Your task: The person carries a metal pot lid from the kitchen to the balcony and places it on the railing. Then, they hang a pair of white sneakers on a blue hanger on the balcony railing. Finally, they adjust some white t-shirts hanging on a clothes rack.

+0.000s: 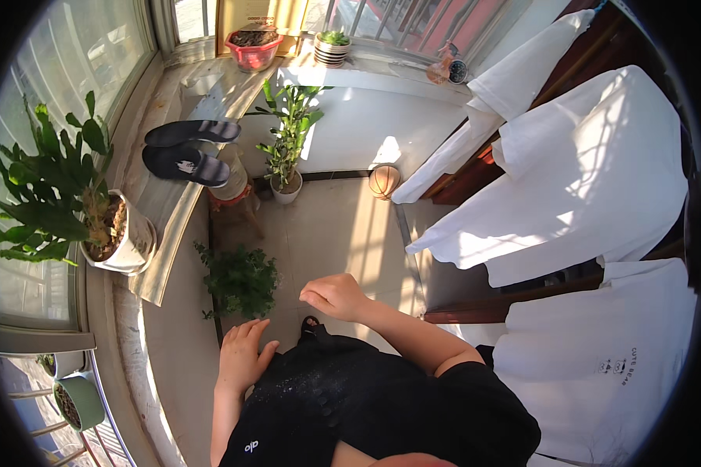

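Observation:
My left hand (242, 356) is held in front of my black shirt, palm down, with its fingers a little apart and nothing in it. Ahead and to the right, my right hand (336, 296) hangs in the air over the tiled floor. Its fingers are loosely curled, its palm is hidden, and no object shows in it. Closest to both hands is a bushy green plant (242, 280) low by the left wall; its pot is out of sight. Beneath my right hand, part of my sandalled foot (309, 324) shows.
White shirts (590, 146) hang along the right. A stone ledge (169, 251) on the left bears a potted cactus (122, 239) and black insoles (190, 163). Farther off are a wooden stool (248, 219), a tall potted plant (286, 187) and a basketball (384, 182).

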A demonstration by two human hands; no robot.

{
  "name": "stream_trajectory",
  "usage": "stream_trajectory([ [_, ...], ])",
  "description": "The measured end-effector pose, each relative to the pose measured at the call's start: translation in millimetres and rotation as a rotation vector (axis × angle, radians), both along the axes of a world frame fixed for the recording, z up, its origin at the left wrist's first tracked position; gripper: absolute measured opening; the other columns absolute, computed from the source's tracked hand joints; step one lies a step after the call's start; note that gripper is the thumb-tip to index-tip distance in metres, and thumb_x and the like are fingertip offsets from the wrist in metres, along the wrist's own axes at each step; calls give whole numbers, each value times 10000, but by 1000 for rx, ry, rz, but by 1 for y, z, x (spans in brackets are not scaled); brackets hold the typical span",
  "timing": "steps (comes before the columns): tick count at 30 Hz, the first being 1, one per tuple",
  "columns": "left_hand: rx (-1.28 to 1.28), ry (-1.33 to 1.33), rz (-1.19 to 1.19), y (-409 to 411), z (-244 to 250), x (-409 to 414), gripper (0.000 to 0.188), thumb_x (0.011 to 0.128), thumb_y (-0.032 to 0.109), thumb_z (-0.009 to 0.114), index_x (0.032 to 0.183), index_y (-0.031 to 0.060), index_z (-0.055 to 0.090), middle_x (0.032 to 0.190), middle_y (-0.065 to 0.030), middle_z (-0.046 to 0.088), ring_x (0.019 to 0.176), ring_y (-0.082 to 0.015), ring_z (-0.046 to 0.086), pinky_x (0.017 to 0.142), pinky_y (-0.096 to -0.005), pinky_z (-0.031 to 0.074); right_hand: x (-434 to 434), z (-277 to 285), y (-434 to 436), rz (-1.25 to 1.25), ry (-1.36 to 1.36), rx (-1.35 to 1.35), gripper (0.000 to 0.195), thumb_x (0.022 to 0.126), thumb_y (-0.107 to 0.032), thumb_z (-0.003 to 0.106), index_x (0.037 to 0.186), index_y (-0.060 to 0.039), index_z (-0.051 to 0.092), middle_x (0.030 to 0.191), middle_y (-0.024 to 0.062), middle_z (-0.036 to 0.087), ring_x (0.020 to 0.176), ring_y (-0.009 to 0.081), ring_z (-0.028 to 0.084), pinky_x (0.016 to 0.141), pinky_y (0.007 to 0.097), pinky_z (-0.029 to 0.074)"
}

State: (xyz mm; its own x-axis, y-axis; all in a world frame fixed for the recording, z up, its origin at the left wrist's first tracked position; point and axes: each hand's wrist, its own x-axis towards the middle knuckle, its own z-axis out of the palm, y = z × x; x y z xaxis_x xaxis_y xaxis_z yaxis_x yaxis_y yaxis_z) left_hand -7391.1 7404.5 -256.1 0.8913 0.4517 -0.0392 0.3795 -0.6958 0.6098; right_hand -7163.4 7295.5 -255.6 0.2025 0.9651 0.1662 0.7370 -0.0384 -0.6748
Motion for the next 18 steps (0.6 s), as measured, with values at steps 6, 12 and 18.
stream_trajectory([
  [6, -62, -9, -186, 11, -3, 56, 395, 780, 254, 622, 1120, 64, 557, 1117, -126, 564, 1046, -317, 516, 910, -397, 388, 34, -1, -25, -223, 34, 48, 163, 869, -256, 527, 914, -119, 602, 713, 73, 627, 636, 268, 601, 560, 355, 460],
  [12, -30, -83, -324, 43, -11, 88, 382, 779, 267, 623, 1096, 60, 572, 1094, -117, 576, 1016, -296, 533, 900, -403, 396, 53, -2, -29, -441, 94, -95, 449, 881, -263, 520, 1293, -147, 384, 677, 33, 551, 603, 201, 565, 570, 314, 449],
  [18, -46, -107, -480, 63, -27, 123, 374, 798, 268, 602, 1110, 65, 561, 1097, -124, 575, 1030, -291, 527, 913, -393, 390, 121, 26, -50, -819, 603, 331, 629, 955, -390, 323, 1433, -123, 12, 1246, 153, 442, 1005, 210, 540, 769, 305, 463],
])
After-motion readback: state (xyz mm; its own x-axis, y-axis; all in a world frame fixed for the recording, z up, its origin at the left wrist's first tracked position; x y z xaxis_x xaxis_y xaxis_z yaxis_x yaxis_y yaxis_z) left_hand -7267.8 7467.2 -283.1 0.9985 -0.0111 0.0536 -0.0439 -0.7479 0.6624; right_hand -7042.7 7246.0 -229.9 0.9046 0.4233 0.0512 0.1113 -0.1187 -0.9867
